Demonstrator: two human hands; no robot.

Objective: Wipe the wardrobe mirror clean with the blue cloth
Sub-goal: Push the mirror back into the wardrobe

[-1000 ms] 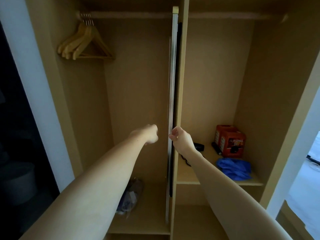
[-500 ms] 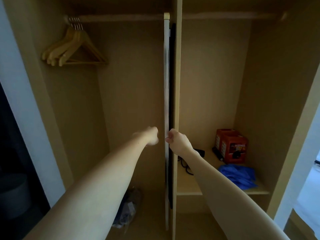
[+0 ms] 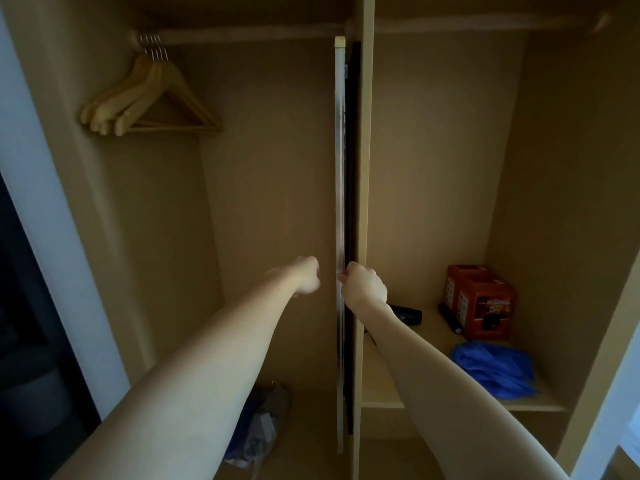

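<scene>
Hands meet at the tall, narrow pull-out mirror panel with its pale frame [image 3: 341, 202], which we see edge-on beside the wardrobe's centre divider. Our right hand [image 3: 363, 285] has its grip clamped on the front edge of that panel — fingers curled round it, thumb side towards us. Our left hand [image 3: 304, 277] sits just left of that grip, close to the panel edge; its fingers are curled in, but we cannot tell whether they touch the mirror or hold anything.

Well to the right of the grip and lower, on the light wooden shelf [image 3: 391, 382] of the right compartment, lies the crumpled blue cloth [image 3: 491, 370], untouched. Just behind the cloth stands an orange-red printed cardboard box [image 3: 481, 303], with a small black device [image 3: 407, 315] nearer the grip, partly hidden by our right wrist.

Up and to the left of the grip, a bunch of pale wooden clothes hangers [image 3: 145, 98] hangs from the wooden rail [image 3: 242, 34] of the left compartment. Below our left forearm, on the wardrobe floor, lies a crumpled bag or wrapper — grey and blue [image 3: 259, 434], too dim to make out further.
</scene>
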